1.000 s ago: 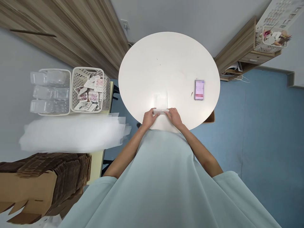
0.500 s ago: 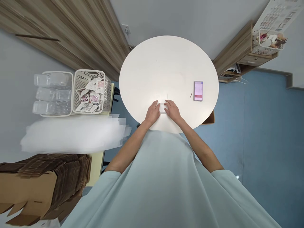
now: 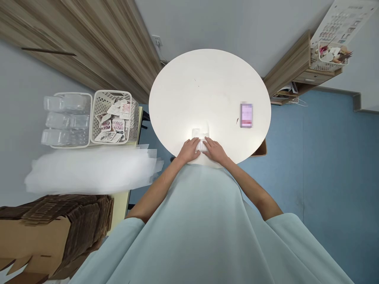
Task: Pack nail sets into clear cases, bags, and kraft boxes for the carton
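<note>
On the near part of the white round table (image 3: 177,94) lies a small bundle of white translucent sheet (image 3: 202,146), folded or wrapped; what is inside I cannot make out. A loose flap of the sheet (image 3: 196,133) stretches beyond my fingertips. My left hand (image 3: 189,150) grips the bundle's left side with curved fingers, the thumb at the near edge. From the right side my right hand (image 3: 215,151) grips it too, fingertips on top and thumb low. The hands are close together with the bundle between them.
A phone with a blurred screen (image 3: 246,115) lies on the table's right. At left are a basket of clear plastic boxes (image 3: 91,118), a basket of carded small items (image 3: 97,94), a pile of white sheets (image 3: 89,169) and stacked flat cardboard boxes (image 3: 35,236). A wooden cabinet (image 3: 291,63) stands at right.
Both hands have drawn the bundle nearer to my body. A flap of white sheet now shows beyond the fingers. The view has shifted slightly.
</note>
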Tool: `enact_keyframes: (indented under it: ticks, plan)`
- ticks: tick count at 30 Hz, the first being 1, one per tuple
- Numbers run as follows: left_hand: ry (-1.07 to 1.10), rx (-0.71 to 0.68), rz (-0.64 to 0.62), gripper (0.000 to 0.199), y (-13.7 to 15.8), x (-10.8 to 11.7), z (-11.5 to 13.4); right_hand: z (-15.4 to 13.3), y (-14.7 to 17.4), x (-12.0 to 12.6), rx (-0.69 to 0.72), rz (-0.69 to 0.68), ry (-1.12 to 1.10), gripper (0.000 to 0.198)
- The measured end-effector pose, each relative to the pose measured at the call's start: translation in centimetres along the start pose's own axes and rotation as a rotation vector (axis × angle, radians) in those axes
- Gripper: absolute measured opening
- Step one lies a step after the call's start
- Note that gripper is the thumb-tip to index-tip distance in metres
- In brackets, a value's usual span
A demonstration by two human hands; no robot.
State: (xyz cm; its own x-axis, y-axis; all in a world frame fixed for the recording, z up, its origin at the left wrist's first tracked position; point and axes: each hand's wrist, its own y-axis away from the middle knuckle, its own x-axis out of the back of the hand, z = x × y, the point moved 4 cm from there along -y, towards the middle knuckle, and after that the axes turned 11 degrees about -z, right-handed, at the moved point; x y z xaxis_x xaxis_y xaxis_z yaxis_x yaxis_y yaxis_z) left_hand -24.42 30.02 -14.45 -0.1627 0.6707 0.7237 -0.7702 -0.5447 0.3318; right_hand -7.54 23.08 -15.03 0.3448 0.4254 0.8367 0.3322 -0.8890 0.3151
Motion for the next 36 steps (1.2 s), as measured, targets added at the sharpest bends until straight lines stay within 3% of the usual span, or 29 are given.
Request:
enact_keyframes:
  ticks: [4,8,13,18,21,24,28,32,36]
  plan:
    - [0.09,0.017,-0.034,0.071,2.4,-1.4,0.1,-1.1,2.3,-1.0,-0.009,0.002,-0.013,0.057]
    - [0.198,0.086,0.05,0.057,2.7,-0.9,-0.4,-0.6,2.2,-0.3,-0.059,0.026,-0.084,0.052]
    - [0.342,0.274,0.129,0.032,0.6,0.5,-1.7,1.1,0.0,1.6,-0.284,0.038,-0.225,0.044]
    - [0.314,0.467,0.149,0.03,-2.1,0.9,-3.0,2.5,-2.3,2.4,-0.392,0.077,-0.34,0.031]
    - [0.333,0.517,0.155,0.028,-3.1,0.8,-3.4,3.2,-3.2,2.6,-0.454,0.107,-0.35,0.033]
    - [0.36,0.519,0.211,0.022,-3.2,0.6,-3.6,3.4,-4.1,3.5,-0.365,0.163,-0.273,0.049]
    - [0.399,0.585,0.367,0.027,-1.7,0.1,-3.6,2.7,-4.8,4.0,-0.158,0.073,-0.153,0.044]
    - [0.533,0.681,0.382,0.037,-0.2,-1.0,-3.2,2.0,-4.0,3.5,-0.18,0.035,-0.129,0.041]
    - [0.63,0.538,0.343,0.031,-0.2,-1.5,-2.2,0.7,-2.5,2.2,-0.181,0.009,-0.164,0.043]
